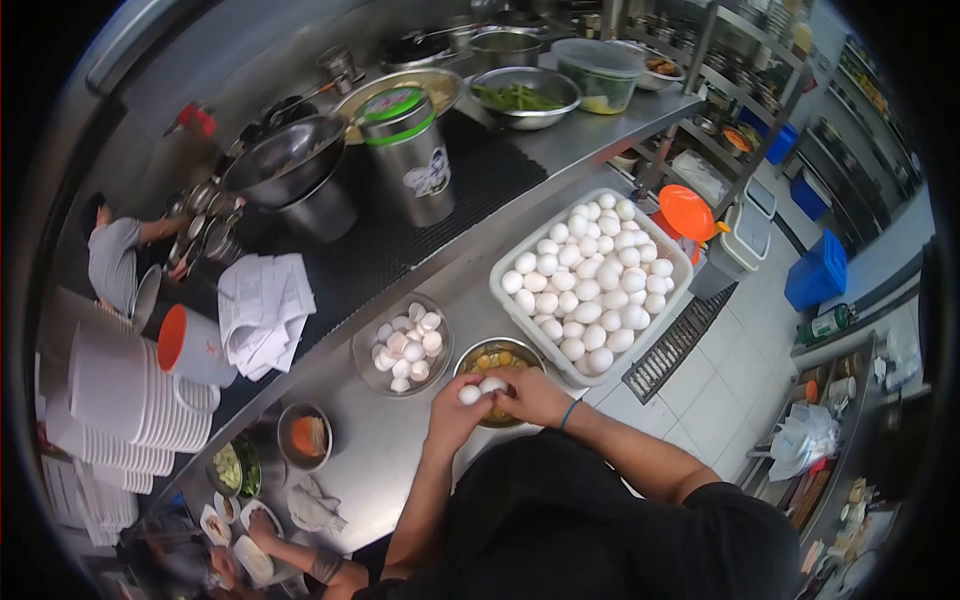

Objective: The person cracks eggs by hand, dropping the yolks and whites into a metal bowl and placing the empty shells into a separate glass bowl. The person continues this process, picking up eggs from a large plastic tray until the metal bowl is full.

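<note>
My left hand (455, 412) is closed around a white egg (470, 395), over the near side of a metal bowl. Close beside it, the fingers of my right hand (535, 396) are bent around another white rounded piece (492, 385); I cannot tell whether that is a second egg or part of a shell. Yellow yolks (494, 357) lie in the metal bowl (540, 352) beneath my hands. Just left of it, a clear bowl (362, 352) holds empty eggshells (413, 350). A white tub (507, 308) piled with whole eggs (590, 275) stands to the right.
Orange food fills part of a small steel bowl (290, 455). Behind, a raised shelf (490, 165) carries a steel canister (410, 165), pans and greens. White containers (120, 390) are stacked at left. Another person's hand (262, 535) reaches into dishes at lower left; another person (115, 260) stands beyond.
</note>
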Demonstrator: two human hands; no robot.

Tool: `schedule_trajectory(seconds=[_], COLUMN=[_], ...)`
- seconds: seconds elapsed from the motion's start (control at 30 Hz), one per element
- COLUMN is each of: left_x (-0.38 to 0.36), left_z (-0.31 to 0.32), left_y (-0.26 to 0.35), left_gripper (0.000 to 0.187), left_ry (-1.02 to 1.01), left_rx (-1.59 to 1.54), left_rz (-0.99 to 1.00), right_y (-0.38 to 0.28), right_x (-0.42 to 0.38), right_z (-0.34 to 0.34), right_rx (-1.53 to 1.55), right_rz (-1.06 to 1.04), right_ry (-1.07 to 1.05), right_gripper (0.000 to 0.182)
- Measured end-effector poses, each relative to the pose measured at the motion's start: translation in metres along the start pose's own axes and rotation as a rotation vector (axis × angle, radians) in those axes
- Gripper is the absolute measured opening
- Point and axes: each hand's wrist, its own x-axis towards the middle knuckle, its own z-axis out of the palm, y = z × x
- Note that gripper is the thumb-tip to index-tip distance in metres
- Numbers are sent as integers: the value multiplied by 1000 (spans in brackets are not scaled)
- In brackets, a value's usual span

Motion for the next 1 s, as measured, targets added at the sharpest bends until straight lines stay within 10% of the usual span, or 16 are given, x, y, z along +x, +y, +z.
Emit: schedule_trajectory(seconds=[0.73, 0.87, 1.0], left_x=[-6, 18, 32], left_z=[-24, -62, -94], left_y=[16, 31, 22], left_gripper=[46, 56, 61], left_ry=[59, 439, 755], left_rx=[387, 318, 282], left_rz=[51, 145, 262], right_y=[-30, -36, -20], right_x=[58, 86, 89], right_z=[-42, -20, -14], right_rx=[-536, 248, 312], right_rz=[62, 50, 41], right_ry=[-453, -39, 62], right_gripper=[52, 67, 61])
